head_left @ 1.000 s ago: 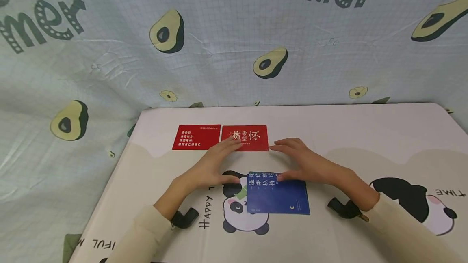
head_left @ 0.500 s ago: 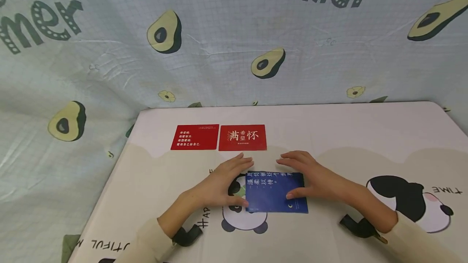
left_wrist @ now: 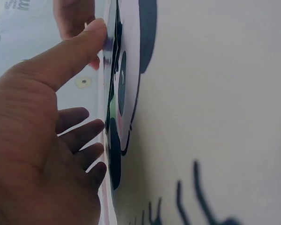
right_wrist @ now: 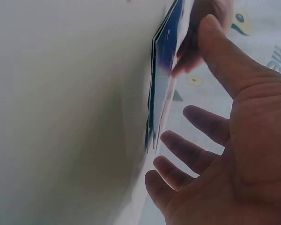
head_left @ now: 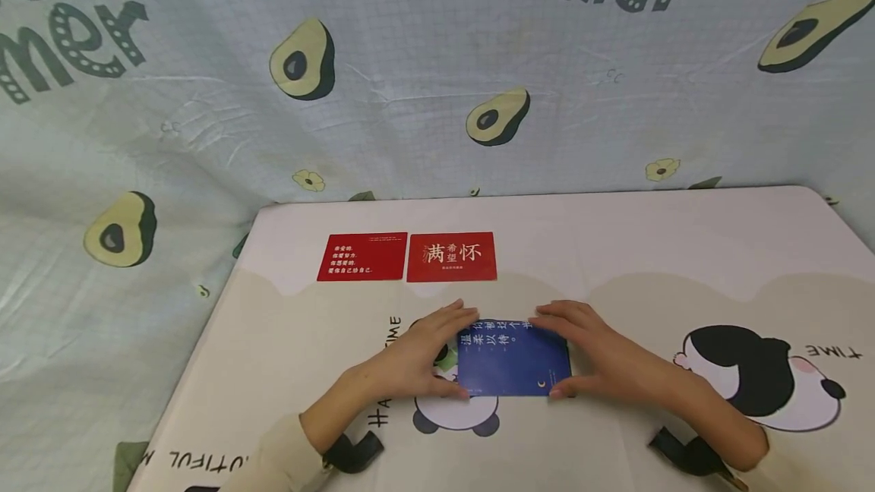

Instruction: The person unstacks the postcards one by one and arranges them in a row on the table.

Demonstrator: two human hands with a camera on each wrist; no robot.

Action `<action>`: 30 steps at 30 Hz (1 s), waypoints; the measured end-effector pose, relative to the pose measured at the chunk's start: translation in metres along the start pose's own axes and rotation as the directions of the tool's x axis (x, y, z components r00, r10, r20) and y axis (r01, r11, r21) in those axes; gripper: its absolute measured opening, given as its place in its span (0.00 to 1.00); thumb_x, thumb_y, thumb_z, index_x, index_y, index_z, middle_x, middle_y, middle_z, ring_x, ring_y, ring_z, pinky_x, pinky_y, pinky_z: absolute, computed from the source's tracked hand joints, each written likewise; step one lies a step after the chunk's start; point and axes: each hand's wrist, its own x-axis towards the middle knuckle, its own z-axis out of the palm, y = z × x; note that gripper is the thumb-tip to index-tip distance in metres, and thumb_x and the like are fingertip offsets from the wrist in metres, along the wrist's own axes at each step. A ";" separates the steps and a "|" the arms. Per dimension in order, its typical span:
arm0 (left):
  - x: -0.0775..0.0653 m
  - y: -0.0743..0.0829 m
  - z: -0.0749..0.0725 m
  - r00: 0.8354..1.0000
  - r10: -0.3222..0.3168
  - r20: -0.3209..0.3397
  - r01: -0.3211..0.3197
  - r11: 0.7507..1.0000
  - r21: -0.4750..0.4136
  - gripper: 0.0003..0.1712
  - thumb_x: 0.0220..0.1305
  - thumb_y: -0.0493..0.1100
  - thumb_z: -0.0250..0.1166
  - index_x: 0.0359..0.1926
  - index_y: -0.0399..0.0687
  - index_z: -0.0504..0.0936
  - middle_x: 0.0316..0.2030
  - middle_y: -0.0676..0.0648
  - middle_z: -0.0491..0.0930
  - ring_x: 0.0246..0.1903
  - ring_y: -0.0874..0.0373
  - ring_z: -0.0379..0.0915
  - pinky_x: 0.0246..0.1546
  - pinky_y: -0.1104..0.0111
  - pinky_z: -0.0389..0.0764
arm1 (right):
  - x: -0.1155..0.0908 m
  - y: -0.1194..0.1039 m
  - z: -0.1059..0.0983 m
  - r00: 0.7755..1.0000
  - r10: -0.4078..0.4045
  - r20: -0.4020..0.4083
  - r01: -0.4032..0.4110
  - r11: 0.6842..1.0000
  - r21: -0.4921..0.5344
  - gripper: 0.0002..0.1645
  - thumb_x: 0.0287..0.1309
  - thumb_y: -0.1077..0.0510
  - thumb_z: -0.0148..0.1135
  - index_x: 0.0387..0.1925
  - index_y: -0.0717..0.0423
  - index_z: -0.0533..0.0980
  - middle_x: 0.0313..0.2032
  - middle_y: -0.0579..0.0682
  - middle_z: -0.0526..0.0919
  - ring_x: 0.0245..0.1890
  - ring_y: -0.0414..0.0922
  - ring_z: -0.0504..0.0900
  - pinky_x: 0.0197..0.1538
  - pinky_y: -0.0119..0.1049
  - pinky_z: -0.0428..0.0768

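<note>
A dark blue card (head_left: pixel 511 367) with white Chinese characters and a small moon lies on the patterned tablecloth. Edge-on in the right wrist view, several thin layers show at the edge of this blue card (right_wrist: pixel 166 54). My left hand (head_left: pixel 418 357) is at its left end, thumb at the near corner and fingers extended at the far corner. At the opposite end my right hand (head_left: pixel 607 361) mirrors this, its thumb by the near right corner and fingertips over the far edge. Both wrist views show the fingers spread and loosely bent, not wrapped round the card.
Two red cards with white writing, a left one (head_left: pixel 362 258) and a right one (head_left: pixel 451 268), lie side by side farther back on the table (head_left: pixel 615 241). An avocado-print curtain (head_left: pixel 403 44) hangs behind the table and along its left side.
Both hands have moved nearer, from around the red cards and the blue card's far edge to its two ends. The right thumb has slid across the blue card towards its near right corner.
</note>
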 end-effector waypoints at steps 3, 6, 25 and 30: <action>-0.001 -0.001 0.001 1.000 -0.016 0.002 0.016 1.000 -0.016 0.57 0.45 0.56 0.76 0.73 0.51 0.56 0.71 0.51 0.55 0.72 0.58 0.39 0.66 0.51 0.58 | -0.003 0.000 0.002 1.000 0.002 -0.009 -0.002 1.000 -0.012 0.51 0.42 0.35 0.73 0.67 0.46 0.65 0.67 0.48 0.61 0.67 0.46 0.56 0.60 0.49 0.71; -0.001 -0.002 0.002 1.000 -0.024 0.004 0.024 1.000 -0.019 0.57 0.45 0.55 0.76 0.73 0.52 0.56 0.72 0.51 0.54 0.72 0.58 0.39 0.65 0.51 0.59 | -0.005 0.000 0.003 1.000 0.014 0.000 -0.014 1.000 -0.016 0.52 0.42 0.37 0.74 0.68 0.46 0.64 0.68 0.48 0.60 0.67 0.45 0.56 0.60 0.49 0.71; 0.001 -0.002 0.002 1.000 0.026 -0.007 -0.026 1.000 -0.016 0.56 0.45 0.51 0.78 0.72 0.48 0.58 0.70 0.50 0.57 0.72 0.57 0.40 0.67 0.53 0.55 | -0.002 -0.007 0.007 1.000 0.005 -0.023 -0.009 0.990 -0.143 0.47 0.40 0.44 0.78 0.62 0.51 0.70 0.60 0.51 0.65 0.62 0.52 0.61 0.52 0.47 0.78; 0.000 -0.002 0.002 0.999 0.032 -0.005 -0.032 0.999 -0.007 0.56 0.45 0.51 0.78 0.72 0.49 0.57 0.70 0.50 0.56 0.72 0.57 0.40 0.68 0.54 0.54 | -0.002 -0.009 0.007 1.000 0.000 -0.024 -0.004 0.987 -0.160 0.47 0.40 0.45 0.78 0.63 0.49 0.69 0.60 0.52 0.65 0.61 0.53 0.62 0.51 0.47 0.79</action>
